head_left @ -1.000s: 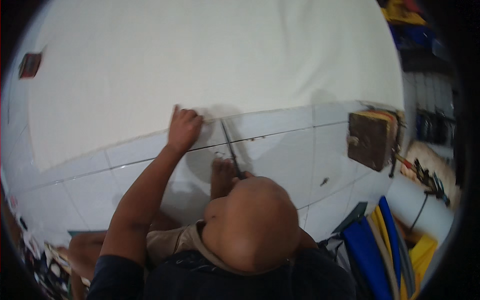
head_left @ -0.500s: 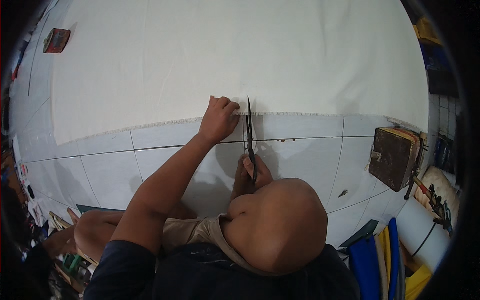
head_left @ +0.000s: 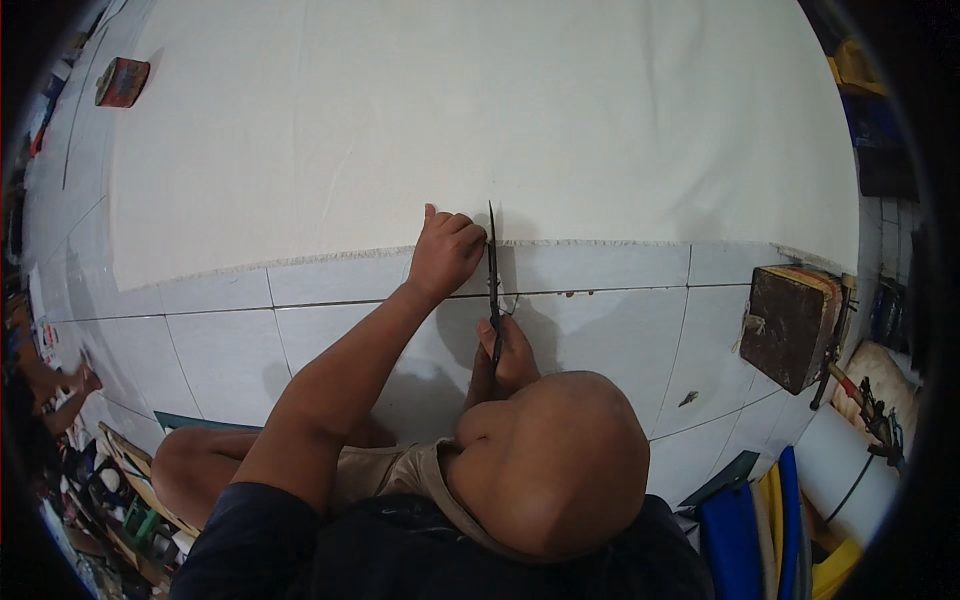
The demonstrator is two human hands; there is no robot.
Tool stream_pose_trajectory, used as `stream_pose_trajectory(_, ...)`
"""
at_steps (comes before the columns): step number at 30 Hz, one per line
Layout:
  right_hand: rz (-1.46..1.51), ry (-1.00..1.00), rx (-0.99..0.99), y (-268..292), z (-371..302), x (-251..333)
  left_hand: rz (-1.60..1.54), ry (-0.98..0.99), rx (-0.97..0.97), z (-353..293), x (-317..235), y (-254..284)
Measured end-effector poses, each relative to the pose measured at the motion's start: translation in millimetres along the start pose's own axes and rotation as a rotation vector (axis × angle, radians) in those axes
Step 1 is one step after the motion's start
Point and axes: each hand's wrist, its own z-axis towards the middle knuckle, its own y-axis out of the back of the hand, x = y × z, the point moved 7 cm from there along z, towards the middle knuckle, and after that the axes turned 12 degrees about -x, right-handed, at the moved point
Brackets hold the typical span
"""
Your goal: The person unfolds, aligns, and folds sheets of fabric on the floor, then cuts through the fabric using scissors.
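A large off-white cloth (head_left: 600, 130) with a frayed near edge lies spread over the tiled floor. My left hand (head_left: 447, 252) pinches this edge near its middle, fingers closed and thumb sticking out. Just right of it, long dark scissors (head_left: 494, 262) cross the edge, their tips pointing away from me over the cloth. My right hand (head_left: 512, 355) grips the scissors by the handles, beside my raised knee (head_left: 560, 460). How far apart the blades are is hard to see.
A red tin (head_left: 123, 82) sits by the cloth's far-left corner. At the right stands a dark brown box (head_left: 790, 325) beside tools. Blue and yellow rolled sheets (head_left: 735, 520) lie at lower right. Clutter (head_left: 100, 500) and another person's limb (head_left: 70, 395) show at left.
The view has shifted slightly. The scissors have turned a little more upright, and my left hand sits closer to them. At the far left another person's limb has come into view.
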Motion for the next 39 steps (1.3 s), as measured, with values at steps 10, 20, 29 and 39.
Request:
stream_pose_trajectory(10,0.194,0.072,-0.037,0.0,-0.7,-0.7,-0.053,0.03,0.025,-1.6,1.2,2.0)
stream_pose_trajectory(20,0.325,0.139,0.006,-1.6,36.1,47.4,-0.06,0.067,0.031,-1.4,1.1,7.8)
stream_pose_trajectory(29,0.335,0.139,0.002,-2.0,28.3,66.3,-0.044,0.084,0.07,-6.6,10.6,8.7)
stream_pose_trajectory(39,0.328,0.232,-0.091,-3.6,85.4,78.7,-0.087,0.15,0.146,-3.8,9.8,2.9)
